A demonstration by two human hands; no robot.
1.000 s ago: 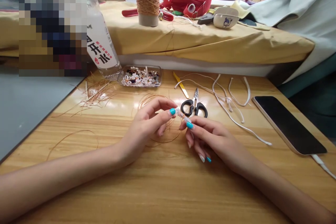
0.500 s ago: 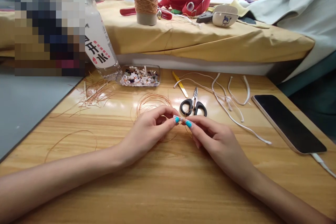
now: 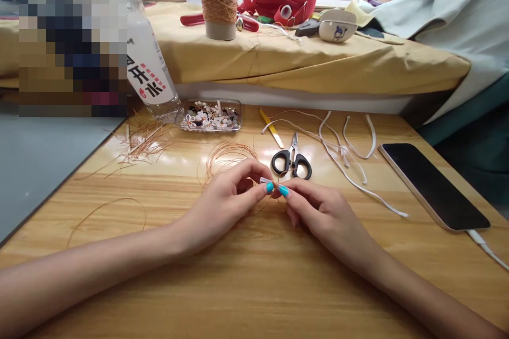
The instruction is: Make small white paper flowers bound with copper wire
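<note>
Small clear tube (image 3: 265, 180), perhaps, pinched between left hand (image 3: 222, 204) and right hand (image 3: 322, 212) fingertips.

L hand (image 3: 222, 204) & R hand (image 3: 322, 212) pinch small clear tube (image 3: 265, 180) together, scissors (image 3: 291, 160) just behind

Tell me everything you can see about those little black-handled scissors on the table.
The scissors are small, with two black, plastic-looking loop handles and short silvery metal blades. The blades are shut and point away from the person, toward the yellow-draped ledge; the handles face the hands. They lie flat on the wooden table, just beyond the right hand, which does not touch them. White cords lie to their right, and a coil of copper-coloured wire to their left.
</note>
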